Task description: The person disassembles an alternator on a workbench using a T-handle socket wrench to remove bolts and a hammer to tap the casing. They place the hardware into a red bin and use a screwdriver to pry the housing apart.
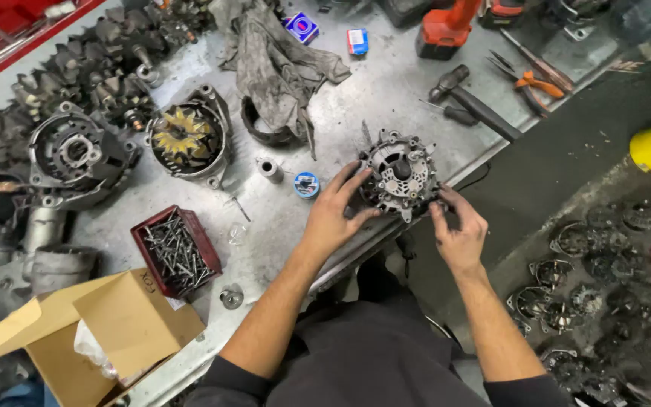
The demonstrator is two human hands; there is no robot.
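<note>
An alternator [399, 174] sits at the near edge of the counter [386, 83], toward the right. The left hand [334, 213] rests spread against its left side, fingers loose on the housing. The right hand [457, 230] pinches the rim at its lower right with the fingertips. A red tray of screws [175, 249] lies to the left, a cardboard box [88, 332] nearer still. A grey rag [276, 64] and a hammer [472, 102] lie farther off.
</note>
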